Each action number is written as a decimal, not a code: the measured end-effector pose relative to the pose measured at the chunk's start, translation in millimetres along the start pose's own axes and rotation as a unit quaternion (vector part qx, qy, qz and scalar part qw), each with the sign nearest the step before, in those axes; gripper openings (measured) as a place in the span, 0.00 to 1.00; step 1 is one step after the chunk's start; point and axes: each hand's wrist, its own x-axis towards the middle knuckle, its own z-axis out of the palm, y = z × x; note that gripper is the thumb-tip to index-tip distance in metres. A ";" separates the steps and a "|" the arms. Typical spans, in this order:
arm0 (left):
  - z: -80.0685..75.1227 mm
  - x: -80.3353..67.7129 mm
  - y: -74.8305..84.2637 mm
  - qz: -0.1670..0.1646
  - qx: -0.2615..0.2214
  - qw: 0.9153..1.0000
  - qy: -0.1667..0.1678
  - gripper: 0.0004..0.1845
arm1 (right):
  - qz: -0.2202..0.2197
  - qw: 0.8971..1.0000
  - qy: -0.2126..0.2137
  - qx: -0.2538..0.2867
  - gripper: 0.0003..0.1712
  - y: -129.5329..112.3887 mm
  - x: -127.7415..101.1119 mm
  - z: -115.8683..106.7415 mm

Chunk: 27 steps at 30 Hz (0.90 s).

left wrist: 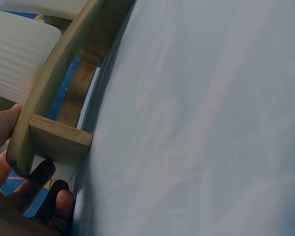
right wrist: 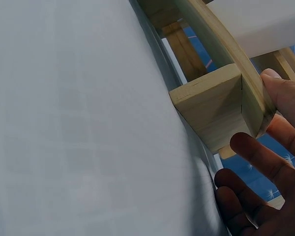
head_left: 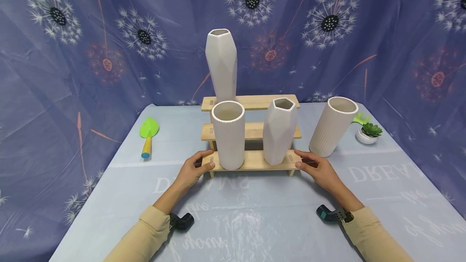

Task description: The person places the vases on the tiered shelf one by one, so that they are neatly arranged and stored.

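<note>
A three-tier wooden shelf (head_left: 251, 161) stands mid-table. Its top tier bears a tall faceted white vase (head_left: 221, 64). The bottom tier carries a ribbed white cylinder vase (head_left: 228, 134) on the left and a shorter faceted vase (head_left: 279, 130) on the right. My left hand (head_left: 204, 161) grips the bottom board's left end, thumb on top. My right hand (head_left: 300, 159) grips the right end the same way. The left wrist view shows the board (left wrist: 54, 83) and my fingers (left wrist: 34, 182) under it. In the right wrist view my thumb (right wrist: 280, 93) lies on the board beside the shelf leg (right wrist: 211, 105).
A second ribbed white vase (head_left: 332, 126) stands on the table (head_left: 255, 213) just right of the shelf. A small potted succulent (head_left: 367, 132) sits beyond it. A green trowel (head_left: 149, 136) lies at the left. A patterned blue backdrop hangs behind.
</note>
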 end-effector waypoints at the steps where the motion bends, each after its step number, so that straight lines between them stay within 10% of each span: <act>1: 0.2 0.3 -0.3 0.000 -0.002 1.000 -0.001 0.26 | 0.002 1.000 -0.002 0.000 0.28 -0.1 -0.1 -0.2; 27: 1.5 -1.5 -0.9 -0.009 -0.009 1.000 0.002 0.25 | -0.006 1.000 -0.008 -0.026 0.27 0.3 -1.9 -10.9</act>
